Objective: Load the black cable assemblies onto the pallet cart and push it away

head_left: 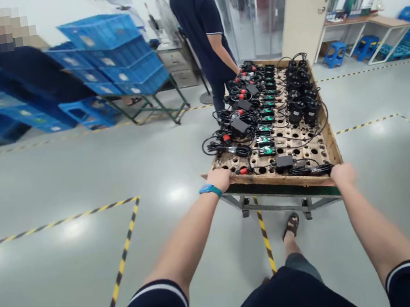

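Factory workshop, this one! Black-and-yellow tape (126, 247) crosses the glossy grey floor (66, 279), blue crates (111, 57) sit stacked on a green metal stand (180, 92), and right up front there's a wheeled cart (290, 191) bearing a wooden tray (281, 180), packed with rows of green circuit boards (266, 150) and coiled black cables (227, 148)!

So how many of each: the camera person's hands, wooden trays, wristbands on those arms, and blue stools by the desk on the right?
Hands (left hand and right hand): 2
Wooden tray: 1
Wristband: 1
Blue stools by the desk: 2
Total: 6
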Available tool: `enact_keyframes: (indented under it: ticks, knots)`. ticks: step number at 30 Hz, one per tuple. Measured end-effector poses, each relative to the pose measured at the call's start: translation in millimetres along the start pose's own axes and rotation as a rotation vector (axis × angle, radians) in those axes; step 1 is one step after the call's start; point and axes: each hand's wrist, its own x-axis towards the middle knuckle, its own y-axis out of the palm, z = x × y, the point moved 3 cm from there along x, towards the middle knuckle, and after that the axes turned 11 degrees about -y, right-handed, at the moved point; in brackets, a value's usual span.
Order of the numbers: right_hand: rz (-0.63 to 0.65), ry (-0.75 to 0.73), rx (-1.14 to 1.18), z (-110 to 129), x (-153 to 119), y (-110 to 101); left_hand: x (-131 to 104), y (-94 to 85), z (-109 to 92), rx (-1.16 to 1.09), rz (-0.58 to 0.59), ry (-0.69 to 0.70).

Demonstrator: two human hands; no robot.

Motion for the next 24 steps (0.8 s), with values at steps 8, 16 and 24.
enact_keyframes:
  ticks: [8,16,24]
  knots:
    - [0.059,-0.019,0.061,4.2,-7.9,10.1,-4.2,1.4,5.4,0.027,-0.015,-0.071]
    - [0.103,0.002,-0.030,-0.6,-2.7,-3.3,2.3,-2.5,1.2,-0.089,-0.067,0.014]
    - [0.129,0.059,-0.063,-11.9,1.3,-5.8,-10.6,-5.3,-15.8,-0.169,-0.129,0.038]
